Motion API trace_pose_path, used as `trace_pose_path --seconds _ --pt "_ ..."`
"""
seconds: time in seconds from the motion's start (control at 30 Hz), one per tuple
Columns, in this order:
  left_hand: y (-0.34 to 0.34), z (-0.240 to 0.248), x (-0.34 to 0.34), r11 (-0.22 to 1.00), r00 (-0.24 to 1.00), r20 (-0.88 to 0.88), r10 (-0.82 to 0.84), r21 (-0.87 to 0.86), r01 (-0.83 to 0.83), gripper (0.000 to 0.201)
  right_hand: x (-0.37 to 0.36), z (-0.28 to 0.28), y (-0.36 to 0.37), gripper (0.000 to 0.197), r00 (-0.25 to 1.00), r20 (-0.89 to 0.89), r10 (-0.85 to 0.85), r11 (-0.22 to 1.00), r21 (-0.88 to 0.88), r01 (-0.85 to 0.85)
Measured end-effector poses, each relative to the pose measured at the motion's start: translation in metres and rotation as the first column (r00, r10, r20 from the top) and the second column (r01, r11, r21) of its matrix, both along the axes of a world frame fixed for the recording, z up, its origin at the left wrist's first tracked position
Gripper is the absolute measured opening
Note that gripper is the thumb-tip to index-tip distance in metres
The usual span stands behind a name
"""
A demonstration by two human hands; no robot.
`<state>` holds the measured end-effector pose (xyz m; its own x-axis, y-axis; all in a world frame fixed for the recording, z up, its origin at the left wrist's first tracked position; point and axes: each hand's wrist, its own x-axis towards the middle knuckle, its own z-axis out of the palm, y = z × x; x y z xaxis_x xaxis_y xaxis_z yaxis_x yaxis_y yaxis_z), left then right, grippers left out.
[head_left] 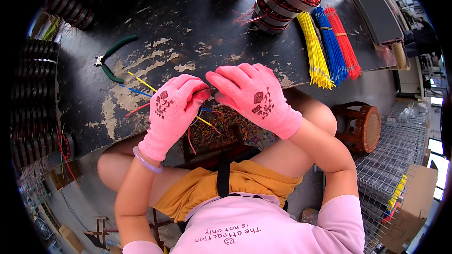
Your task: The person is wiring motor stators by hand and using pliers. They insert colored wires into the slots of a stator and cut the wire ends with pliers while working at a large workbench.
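My left hand (pixel 170 110), in a pink glove, is closed round a few wires. A yellow wire (pixel 143 82), a blue wire (pixel 135 91) and a red wire (pixel 137 110) stick out on its far left side. Yellow, blue and red ends also show below its fingers. My right hand (pixel 256 95), gloved alike, is close beside it with thumb and fingers pinched together. A thin dark bit shows between the two hands; what the right fingers grip is too small to make out. Both hands are over the table's near edge.
Green-handled cutters (pixel 112 61) lie on the worn black table (pixel 188 23). Bundles of yellow wires (pixel 314 51), blue wires (pixel 331 44) and red wires (pixel 343 42) lie right, near stacked motor stators (pixel 282 2). More stators (pixel 35 99) are stacked left. A wooden stool (pixel 360 127) stands right.
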<state>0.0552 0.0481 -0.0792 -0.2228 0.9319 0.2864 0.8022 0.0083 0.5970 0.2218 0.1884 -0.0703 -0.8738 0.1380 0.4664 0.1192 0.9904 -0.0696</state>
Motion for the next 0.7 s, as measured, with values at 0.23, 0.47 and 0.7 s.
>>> trace_pose_path --seconds 0.23,0.47,0.7 --pt "0.000 -0.001 -0.002 0.999 0.999 -0.024 -0.020 0.035 0.021 0.014 -0.008 -0.001 -0.002 0.024 0.935 0.317 0.161 -0.176 -0.923 0.343" --pt "-0.001 -0.004 -0.002 0.999 1.000 -0.010 -0.006 0.033 0.007 0.015 -0.003 -0.001 -0.001 0.017 0.996 0.084 0.021 0.949 -0.315 0.007" --pt "0.001 -0.001 -0.003 0.998 0.999 -0.008 -0.036 0.048 0.036 0.013 -0.012 -0.001 0.008 0.018 0.933 0.352 0.072 -0.123 -0.925 0.359"
